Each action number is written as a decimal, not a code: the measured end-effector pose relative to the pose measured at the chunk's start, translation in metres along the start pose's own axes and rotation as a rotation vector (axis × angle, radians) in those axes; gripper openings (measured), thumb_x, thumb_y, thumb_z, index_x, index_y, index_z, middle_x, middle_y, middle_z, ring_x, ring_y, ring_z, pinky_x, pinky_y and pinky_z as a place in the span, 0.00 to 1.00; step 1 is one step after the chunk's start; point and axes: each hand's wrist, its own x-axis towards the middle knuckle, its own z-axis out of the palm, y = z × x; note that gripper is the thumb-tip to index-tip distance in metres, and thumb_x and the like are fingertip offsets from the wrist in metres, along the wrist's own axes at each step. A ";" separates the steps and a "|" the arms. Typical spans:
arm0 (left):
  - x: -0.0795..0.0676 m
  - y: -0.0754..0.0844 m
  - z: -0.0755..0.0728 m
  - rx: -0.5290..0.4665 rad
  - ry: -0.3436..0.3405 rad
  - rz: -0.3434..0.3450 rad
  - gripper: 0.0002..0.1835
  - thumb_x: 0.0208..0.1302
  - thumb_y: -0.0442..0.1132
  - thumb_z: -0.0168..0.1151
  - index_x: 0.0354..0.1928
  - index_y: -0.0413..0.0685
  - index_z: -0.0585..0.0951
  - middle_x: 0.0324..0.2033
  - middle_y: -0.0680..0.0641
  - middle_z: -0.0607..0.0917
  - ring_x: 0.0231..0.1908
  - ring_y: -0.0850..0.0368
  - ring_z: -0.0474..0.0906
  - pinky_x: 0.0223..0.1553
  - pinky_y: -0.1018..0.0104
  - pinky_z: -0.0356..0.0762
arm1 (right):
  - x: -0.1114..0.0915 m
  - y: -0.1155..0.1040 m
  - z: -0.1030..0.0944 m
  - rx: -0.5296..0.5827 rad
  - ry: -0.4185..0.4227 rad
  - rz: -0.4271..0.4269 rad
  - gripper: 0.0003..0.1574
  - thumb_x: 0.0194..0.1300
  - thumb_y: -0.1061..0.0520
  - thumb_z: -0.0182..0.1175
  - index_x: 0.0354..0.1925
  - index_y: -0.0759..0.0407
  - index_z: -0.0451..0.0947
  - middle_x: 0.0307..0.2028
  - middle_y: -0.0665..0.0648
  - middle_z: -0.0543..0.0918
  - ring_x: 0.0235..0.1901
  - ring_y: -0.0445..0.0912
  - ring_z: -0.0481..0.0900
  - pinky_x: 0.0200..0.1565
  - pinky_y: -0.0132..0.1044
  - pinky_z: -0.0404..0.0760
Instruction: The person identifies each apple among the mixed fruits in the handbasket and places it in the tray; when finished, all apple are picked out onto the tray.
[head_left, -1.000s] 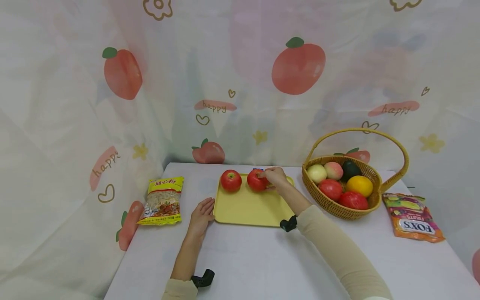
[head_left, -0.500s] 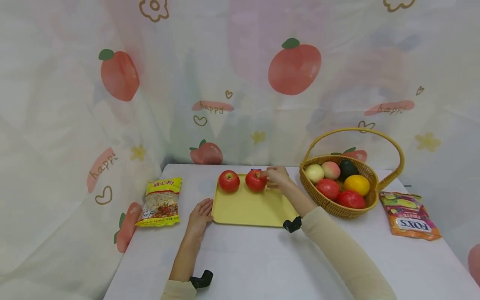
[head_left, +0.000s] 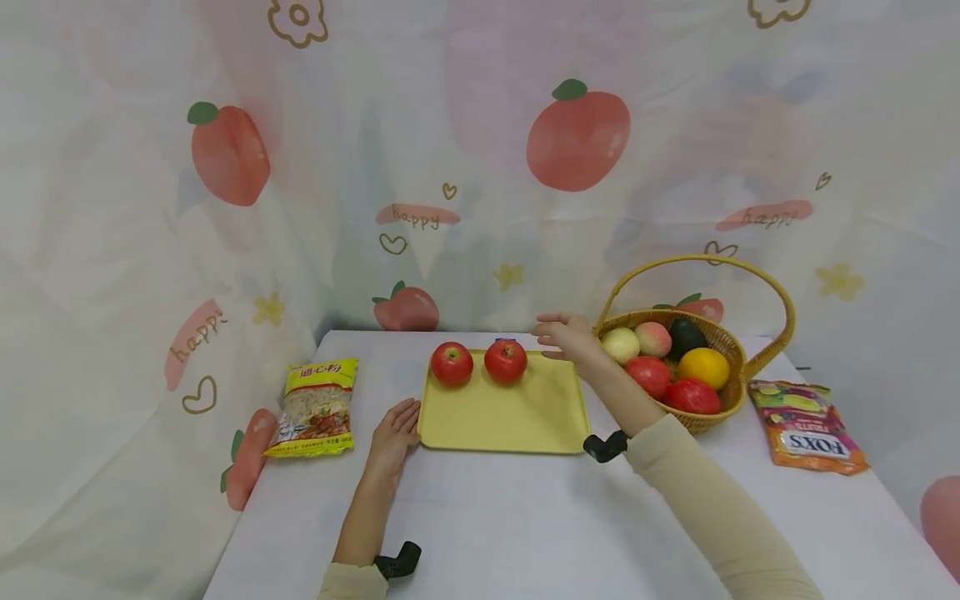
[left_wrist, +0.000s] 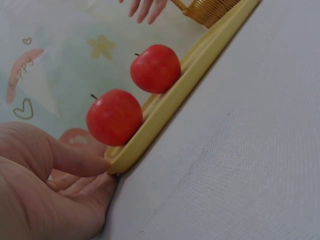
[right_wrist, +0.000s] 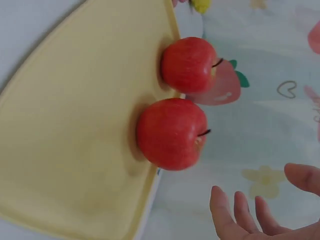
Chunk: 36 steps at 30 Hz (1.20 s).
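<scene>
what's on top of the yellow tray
The left red apple and the right red apple sit near the far edge of the yellow tray; the patches beneath them are covered.

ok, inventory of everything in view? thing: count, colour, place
table: 1, white, underneath
tray: 1, yellow, on table
apples: 2, red, far part of tray
basket: 1, tan, right of tray
fruits: 6; cream, pink, dark green, yellow-orange, two red; in basket
left packet: 1, yellow, left of tray
FOX'S packet: 1, pink-orange, right of basket
small item: 1, blue, behind right apple
backdrop: count unclear, pale printed, around table
wrist devices: 2, black, one per wrist
sleeves: 2, beige, on forearms
left hand: 1, bare, touching tray's left edge
right hand: 1, bare, near basket, holding nothing
</scene>
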 end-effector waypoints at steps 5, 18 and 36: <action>0.000 -0.001 0.000 -0.001 0.000 0.001 0.39 0.62 0.10 0.46 0.77 0.32 0.62 0.75 0.31 0.66 0.77 0.38 0.60 0.76 0.49 0.60 | -0.011 -0.011 -0.015 0.005 -0.015 -0.009 0.38 0.74 0.57 0.60 0.76 0.65 0.63 0.73 0.68 0.69 0.72 0.64 0.68 0.66 0.59 0.77; -0.001 -0.001 0.000 -0.010 -0.007 -0.010 0.39 0.63 0.10 0.46 0.77 0.32 0.61 0.75 0.31 0.65 0.77 0.39 0.60 0.76 0.50 0.60 | -0.039 -0.024 -0.059 -0.117 0.000 0.001 0.37 0.76 0.52 0.60 0.76 0.62 0.63 0.73 0.67 0.69 0.70 0.62 0.71 0.65 0.58 0.78; 0.000 -0.002 0.000 -0.022 -0.014 -0.004 0.39 0.62 0.10 0.46 0.77 0.31 0.60 0.75 0.30 0.65 0.77 0.38 0.60 0.76 0.49 0.59 | -0.069 -0.018 -0.125 -0.269 -0.030 -0.015 0.41 0.79 0.47 0.55 0.78 0.67 0.59 0.75 0.70 0.65 0.62 0.57 0.79 0.56 0.44 0.86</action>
